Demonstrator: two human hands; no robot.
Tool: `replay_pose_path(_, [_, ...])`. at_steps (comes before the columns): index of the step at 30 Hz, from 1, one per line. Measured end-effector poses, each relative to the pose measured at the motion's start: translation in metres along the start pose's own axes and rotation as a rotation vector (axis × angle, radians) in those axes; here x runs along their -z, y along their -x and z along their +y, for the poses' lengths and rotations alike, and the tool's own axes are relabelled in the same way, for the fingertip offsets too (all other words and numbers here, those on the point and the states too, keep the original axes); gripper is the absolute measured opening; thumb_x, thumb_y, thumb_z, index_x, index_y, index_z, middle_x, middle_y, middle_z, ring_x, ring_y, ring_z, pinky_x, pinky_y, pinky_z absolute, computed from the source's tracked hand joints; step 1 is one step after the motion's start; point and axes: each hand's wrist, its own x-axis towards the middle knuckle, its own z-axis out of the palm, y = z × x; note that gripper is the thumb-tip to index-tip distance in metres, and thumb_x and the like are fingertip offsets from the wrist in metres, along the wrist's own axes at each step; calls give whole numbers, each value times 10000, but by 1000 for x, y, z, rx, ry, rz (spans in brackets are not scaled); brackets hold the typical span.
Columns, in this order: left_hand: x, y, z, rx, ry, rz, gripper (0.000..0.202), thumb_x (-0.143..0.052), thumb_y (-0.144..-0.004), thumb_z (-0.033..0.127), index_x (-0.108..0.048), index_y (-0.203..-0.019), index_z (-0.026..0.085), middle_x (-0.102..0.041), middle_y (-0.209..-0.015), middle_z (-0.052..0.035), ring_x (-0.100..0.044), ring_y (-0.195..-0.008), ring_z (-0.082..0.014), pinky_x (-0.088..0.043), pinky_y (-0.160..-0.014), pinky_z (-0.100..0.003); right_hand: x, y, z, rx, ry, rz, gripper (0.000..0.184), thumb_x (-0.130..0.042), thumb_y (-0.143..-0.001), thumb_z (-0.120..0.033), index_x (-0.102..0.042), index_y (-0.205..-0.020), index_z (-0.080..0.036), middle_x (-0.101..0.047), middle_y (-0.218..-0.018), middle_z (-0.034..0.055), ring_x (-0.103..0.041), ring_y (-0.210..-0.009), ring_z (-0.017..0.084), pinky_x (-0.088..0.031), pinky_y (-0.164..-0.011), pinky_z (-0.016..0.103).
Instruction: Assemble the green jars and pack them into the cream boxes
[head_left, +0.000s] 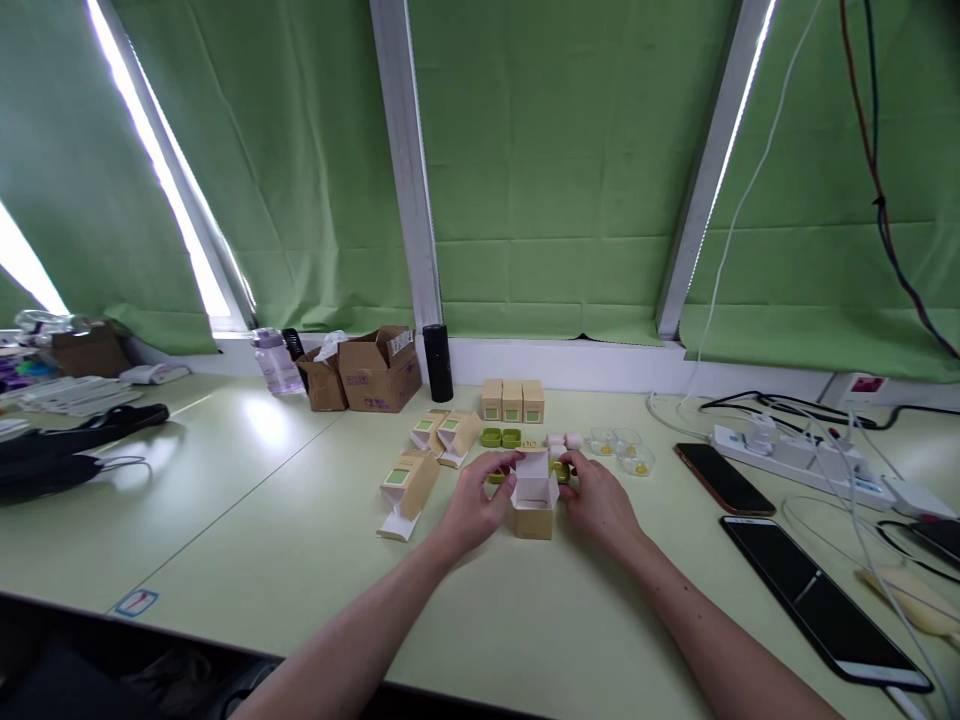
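Note:
A small kraft box (533, 522) stands open in front of me, its white inside showing and its lid flap raised at the back. My left hand (478, 500) grips this box at its left side, fingers curled by the raised flap. Just right of the box, my right hand (598, 500) pinches a small olive-green square container (559, 470); the fingers partly cover it. Behind the box sit two more green containers (501, 437), some pale pink pieces (564, 440) and several clear round cups (621, 444) with yellow at the bottom. Another green piece is mostly hidden behind my left fingers.
Opened kraft boxes (409, 487) lie to the left; three closed ones (512, 400) stand at the back. Brown cartons (380, 370), a black cylinder (437, 363) and a lilac bottle (276, 361) line the wall. Phones (821, 598), a power strip (802, 465) and cables occupy the right.

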Motion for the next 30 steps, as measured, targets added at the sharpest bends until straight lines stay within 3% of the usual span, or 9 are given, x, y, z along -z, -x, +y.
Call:
replay_pose_path(6, [4, -1, -2, 116, 43, -72, 471, -598, -893, 227, -711, -1350, 241, -743, -1197, -87, -662, -1021, -228, -548, -953, -395, 0, 0, 0, 6, -31, -14, 355, -599, -861, -88, -617, -1190, -219, -725, -1016, 67, -659, -910, 228, -337, -665, 268])
replay_pose_path(15, [2, -1, -10, 236, 47, -137, 621, -580, -776, 136, -700, -1372, 260, -711, -1130, -67, -638, -1054, -246, -518, -1018, -428, -1, 0, 2, 28, -71, 5, 347, -607, -850, -84, -601, -1171, -218, -733, -1074, 67, -666, -958, 231, -351, -685, 278])
replay_pose_path(21, [4, 0, -10, 222, 34, -117, 628, -573, -763, 129, -707, -1362, 260, -673, -1075, -65, -617, -1024, -236, -513, -998, -417, 6, 0, 0, 7, -129, 155, 288, -620, -898, -189, -596, -1178, -255, -733, -1169, 54, -667, -1033, 259, -413, -716, 311])
replay_pose_path(26, [6, 1, -7, 218, 32, -142, 632, -559, -785, 130, -690, -1387, 276, -641, -1064, -63, -606, -1032, -242, -505, -987, -417, 20, 1, -6, 11, -438, 363, 326, -609, -935, -383, -581, -1229, -244, -705, -1205, 84, -673, -991, 257, -505, -732, 356])
replay_pose_path(30, [6, 0, -2, 211, 36, -145, 643, -551, -784, 125, -685, -1391, 287, -645, -1054, -61, -610, -1025, -245, -507, -991, -429, 26, 7, -18, 113, -761, 417, 424, -642, -932, -446, -548, -1292, -241, -664, -1299, 120, -665, -1077, 259, -555, -729, 339])
